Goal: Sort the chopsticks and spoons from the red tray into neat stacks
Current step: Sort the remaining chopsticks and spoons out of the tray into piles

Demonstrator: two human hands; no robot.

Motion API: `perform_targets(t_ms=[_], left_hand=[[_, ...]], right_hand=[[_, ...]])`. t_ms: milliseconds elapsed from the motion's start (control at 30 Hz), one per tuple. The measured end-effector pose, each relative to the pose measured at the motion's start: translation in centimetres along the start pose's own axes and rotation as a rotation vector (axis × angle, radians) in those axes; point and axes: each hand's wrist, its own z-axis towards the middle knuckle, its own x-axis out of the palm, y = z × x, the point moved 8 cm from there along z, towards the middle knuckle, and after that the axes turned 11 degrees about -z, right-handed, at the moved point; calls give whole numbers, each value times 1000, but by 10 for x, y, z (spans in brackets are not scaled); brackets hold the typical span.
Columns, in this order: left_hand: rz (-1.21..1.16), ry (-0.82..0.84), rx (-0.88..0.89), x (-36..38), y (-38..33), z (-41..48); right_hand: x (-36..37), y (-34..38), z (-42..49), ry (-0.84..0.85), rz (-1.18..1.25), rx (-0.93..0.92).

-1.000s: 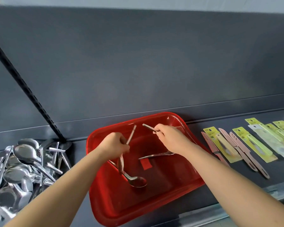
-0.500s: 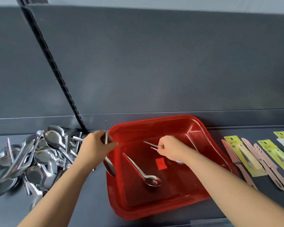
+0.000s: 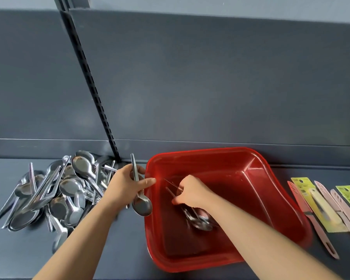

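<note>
A red tray (image 3: 257, 164) sits on the dark shelf, right of centre. My left hand (image 3: 127, 184) hangs just outside its left rim, shut on a steel spoon (image 3: 140, 203) held upright, bowl down. My right hand (image 3: 192, 191) is inside the tray, fingers closed around thin metal chopsticks (image 3: 171, 186). Under that wrist lie steel spoons (image 3: 200, 220), blurred; whether the hand touches them is hidden. A loose pile of steel spoons (image 3: 55, 190) lies on the shelf to the left.
Packaged utensils in pink and yellow-green cards (image 3: 321, 209) lie in a row right of the tray. A slotted black upright (image 3: 89, 81) runs down the grey back panel to the shelf behind the spoon pile. The shelf's front edge is near the bottom.
My left hand has carried its spoon out over the tray's left rim toward the pile. My right hand has dropped deeper into the tray onto the cutlery. The view has swung left.
</note>
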Motion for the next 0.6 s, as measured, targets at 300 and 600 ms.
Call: perform_targets(t_ms=[300, 600], left_hand=[[73, -48, 102, -10, -17, -4], [112, -268, 154, -149, -19, -10]], right_hand=[[-68, 28, -17, -153, 279, -142], [-85, 157, -21, -136, 736, -310]])
